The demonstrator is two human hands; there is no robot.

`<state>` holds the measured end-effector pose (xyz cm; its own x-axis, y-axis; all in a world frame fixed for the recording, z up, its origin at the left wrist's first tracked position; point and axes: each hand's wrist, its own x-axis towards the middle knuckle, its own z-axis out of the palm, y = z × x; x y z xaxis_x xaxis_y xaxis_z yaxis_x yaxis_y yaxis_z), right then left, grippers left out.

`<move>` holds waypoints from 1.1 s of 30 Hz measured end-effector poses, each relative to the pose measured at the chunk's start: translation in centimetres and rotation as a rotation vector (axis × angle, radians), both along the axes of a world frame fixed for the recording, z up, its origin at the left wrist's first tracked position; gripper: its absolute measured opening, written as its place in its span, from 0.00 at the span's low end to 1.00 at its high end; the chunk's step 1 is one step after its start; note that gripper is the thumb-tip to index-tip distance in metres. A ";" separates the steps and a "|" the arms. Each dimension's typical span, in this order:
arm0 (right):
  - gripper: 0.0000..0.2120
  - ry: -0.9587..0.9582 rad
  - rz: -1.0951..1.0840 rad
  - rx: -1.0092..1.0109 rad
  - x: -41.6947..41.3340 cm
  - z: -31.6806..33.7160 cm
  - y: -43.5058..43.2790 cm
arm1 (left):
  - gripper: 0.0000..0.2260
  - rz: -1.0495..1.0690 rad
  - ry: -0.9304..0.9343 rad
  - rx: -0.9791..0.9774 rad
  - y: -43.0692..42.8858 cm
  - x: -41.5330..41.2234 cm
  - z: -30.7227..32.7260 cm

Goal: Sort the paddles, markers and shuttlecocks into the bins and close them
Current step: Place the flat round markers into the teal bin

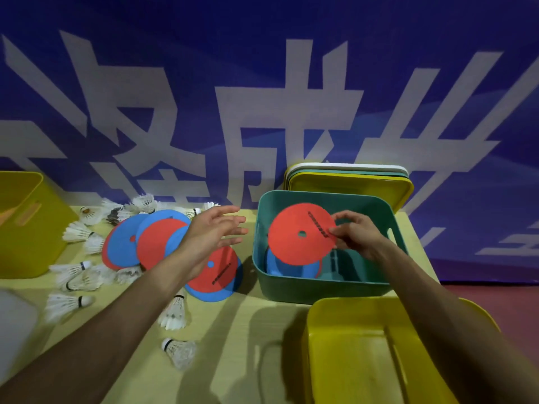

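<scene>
A red disc marker (pixel 300 233) is pinched at its right edge between the thumb and fingertips of the right hand (pixel 357 236). The marker is held tilted above the open green bin (pixel 320 290), over the bin's left half. At least one blue marker (pixel 277 265) lies inside the bin, partly hidden by the held disc.

The left hand (pixel 210 234) is held with fingers straight and spread, gripping nothing. It is positioned above the loose markers on the table (pixel 233 330), just left of the green bin.

A pile of red and blue markers (pixel 128 246) is overlapped to the left of that hand. A further red-and-blue pair (pixel 217 275) is located beneath the left wrist. White shuttlecocks (pixel 70 304) are scattered around the pile.

An open yellow bin (pixel 364 360) is placed in front of the green bin. A second yellow bin (pixel 26 228) is located at the far left. A stack of lids (pixel 350 185) is leaned behind the green bin against a blue banner (pixel 262 97).
</scene>
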<state>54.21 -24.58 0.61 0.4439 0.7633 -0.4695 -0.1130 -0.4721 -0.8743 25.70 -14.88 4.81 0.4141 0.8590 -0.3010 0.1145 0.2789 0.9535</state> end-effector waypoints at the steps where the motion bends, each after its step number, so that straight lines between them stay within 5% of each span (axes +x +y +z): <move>1: 0.10 -0.060 0.010 -0.044 0.2 -0.7 0.1 | 0.12 0.007 0.012 0.010 0.3 -0.3 0.1; 12: 0.09 -0.294 0.010 -0.283 -2.4 -7.3 4.8 | 0.11 0.141 0.128 0.036 1.3 -3.7 -0.3; 21: 0.11 -0.547 0.292 -0.433 -2.3 -7.5 3.6 | 0.11 0.102 0.163 0.035 1.1 -4.4 -1.2; 26: 0.13 -0.448 0.130 -0.303 -2.9 -5.0 3.8 | 0.11 0.062 0.145 0.017 0.9 -4.7 -2.1; 33: 0.14 -0.665 0.060 0.027 -8.1 0.4 7.3 | 0.10 0.101 0.166 0.016 2.7 -8.3 -2.9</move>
<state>46.11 -17.32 1.02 0.5882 0.8036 -0.0907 0.4804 -0.4374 -0.7601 17.37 -12.18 1.90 0.2713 0.8990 -0.3437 0.2427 0.2816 0.9283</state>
